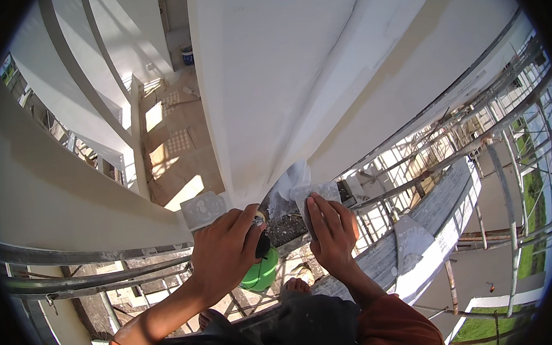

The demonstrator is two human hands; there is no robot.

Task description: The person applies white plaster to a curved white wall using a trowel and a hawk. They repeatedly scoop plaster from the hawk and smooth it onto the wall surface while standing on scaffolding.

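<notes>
My left hand (226, 250) is closed round a tool whose pale round end (259, 219) shows by the thumb; its kind is mostly hidden. Just beyond those fingers is a flat grey plate (204, 210) smeared with white; whether it belongs to that tool I cannot tell. My right hand (333, 232) grips a flat grey putty blade (314, 193), fingers stretched along its face. The blade is close to the foot of the white wall edge (267, 129), beside a whitish patch of wet-looking putty (283, 194).
A green rounded container (260, 272) is below my left hand, near my bare foot (297, 285). Scaffold pipes (501, 179) run along the right, beside a putty-stained plank (437, 217). Further down, a dark bucket (187, 55) stands on a brown floor (177, 124).
</notes>
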